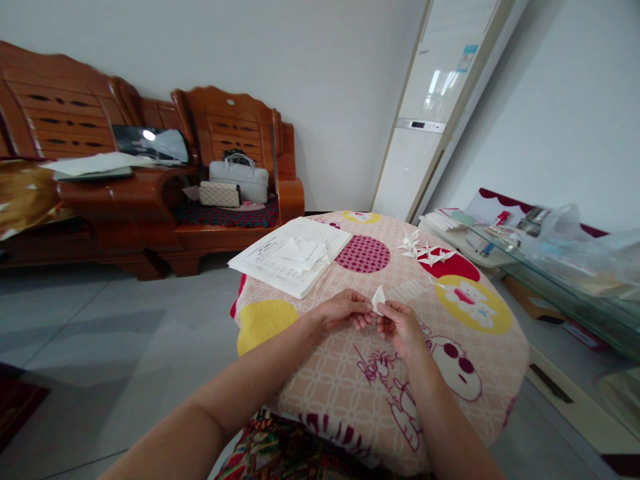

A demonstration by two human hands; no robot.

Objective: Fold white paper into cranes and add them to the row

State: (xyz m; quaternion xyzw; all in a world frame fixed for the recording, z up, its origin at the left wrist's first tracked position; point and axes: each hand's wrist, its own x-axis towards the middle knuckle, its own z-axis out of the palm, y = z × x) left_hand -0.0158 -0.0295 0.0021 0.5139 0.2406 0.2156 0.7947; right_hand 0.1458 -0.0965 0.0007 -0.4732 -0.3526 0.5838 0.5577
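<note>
A small piece of folded white paper (379, 298) is pinched between both hands, above the middle of the cloth-covered round table (330, 373). My left hand (349, 309) grips its lower left edge with thumb and fingertips. At its lower right, my right hand (399, 324) holds it the same way. The paper rises to a point above my fingers; its lower part is hidden by them. Just beyond lies a flat, thin sheet of paper (406, 291). Several folded white paper cranes (425, 252) sit together toward the far right of the table.
A stack of printed sheets (270, 257) with loose white paper (301, 252) on top lies at the table's far left. On the right stands a glass-topped stand (545, 280) with plastic bags (565, 233). Wooden chairs (230, 133) and an air conditioner (420, 120) are behind.
</note>
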